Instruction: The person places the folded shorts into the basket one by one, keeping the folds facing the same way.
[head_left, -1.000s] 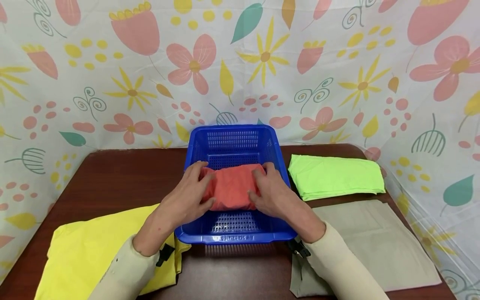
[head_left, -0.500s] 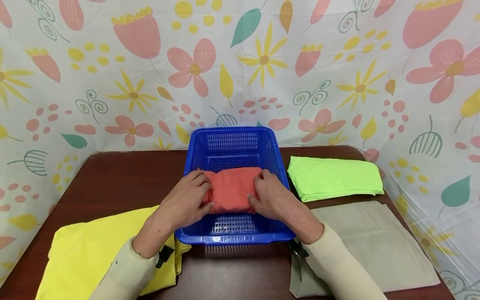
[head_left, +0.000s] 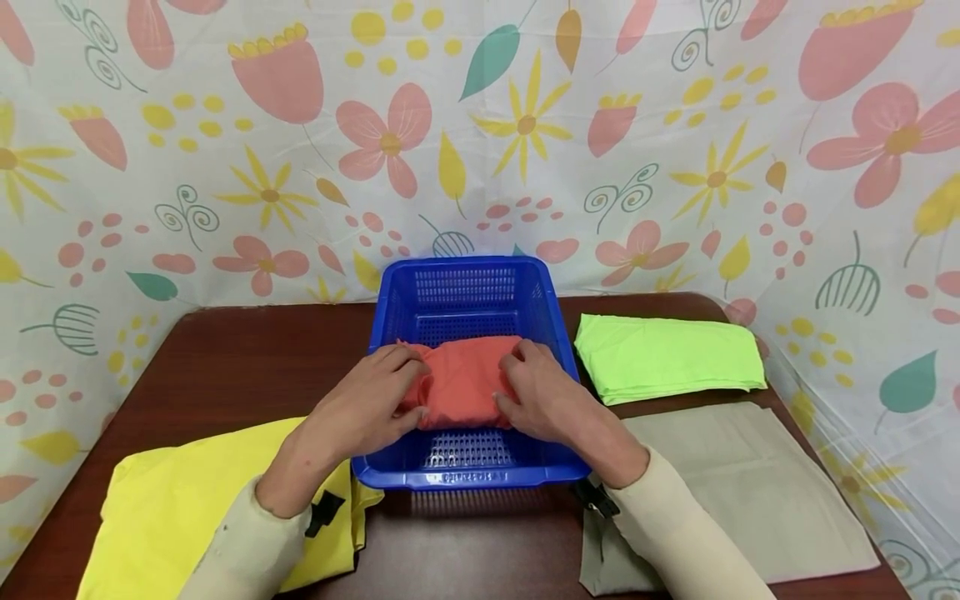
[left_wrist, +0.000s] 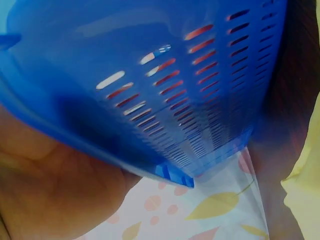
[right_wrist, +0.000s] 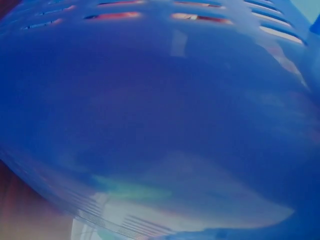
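Observation:
A folded coral-red cloth point(head_left: 463, 382) lies inside a blue plastic basket point(head_left: 472, 477) with slotted walls. At the cloth's left end, my left hand point(head_left: 375, 392) holds it with bent fingers, reaching over the basket's rim. Opposite it, my right hand point(head_left: 546, 392) grips the right end, thumb toward the front. In the left wrist view, part of the left hand point(left_wrist: 60, 185) shows beyond the basket's rim, and red cloth is visible through the wall's slots. The basket wall point(right_wrist: 150, 110) fills most of the right wrist view and hides the right hand.
A yellow cloth point(head_left: 180, 500) lies at the front left of the dark wooden table point(head_left: 262, 358). To the basket's right are a folded bright green cloth point(head_left: 671, 354) and a grey-beige cloth point(head_left: 742, 492). A flower-printed curtain point(head_left: 480, 125) hangs behind.
The hands have closed in on the cloth's two ends over the last second, the fingers bending more. The left hand has shifted slightly since half a second ago. The head view has tilted up a little.

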